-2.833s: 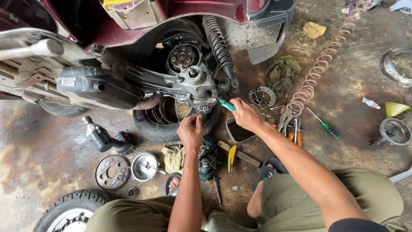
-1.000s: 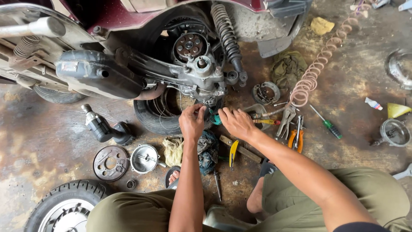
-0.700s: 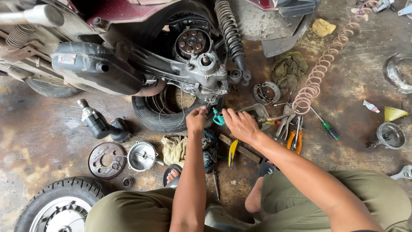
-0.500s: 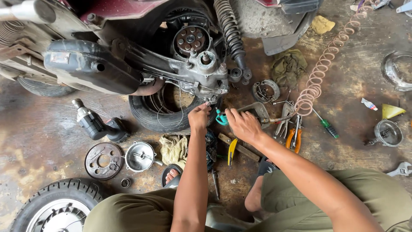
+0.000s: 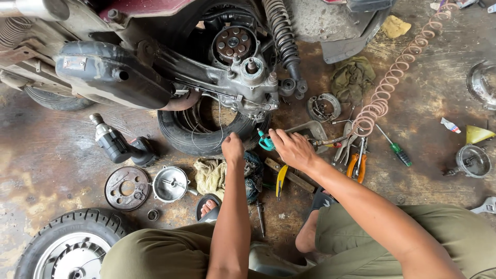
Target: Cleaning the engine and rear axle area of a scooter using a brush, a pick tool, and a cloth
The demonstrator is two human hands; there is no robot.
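Your left hand [image 5: 232, 147] is curled into a loose fist, right under the grey engine case [image 5: 248, 85] of the scooter. It rests at the edge of the black tire [image 5: 178, 134] that lies flat on the floor. You cannot tell if the left hand has anything inside it, because you see only its back.

Your right hand [image 5: 292, 150] is half closed, with the fingers bent down. It holds a small teal tool [image 5: 266, 140], and the teal part pokes out between your two hands. The hands are very close together, almost touching. The tool sits just below the engine case, next to the tire.

A pink curly hose [image 5: 385, 95] runs along the floor and ends near your right hand. Orange pliers [image 5: 357, 163] and a green screwdriver [image 5: 398, 151] lie just to the right of that hand. A yellowish rag [image 5: 211, 175] lies under your left arm. A black power tool [image 5: 116, 145] sits to the left of the tire, and a round metal drum [image 5: 126, 188] lies below it.
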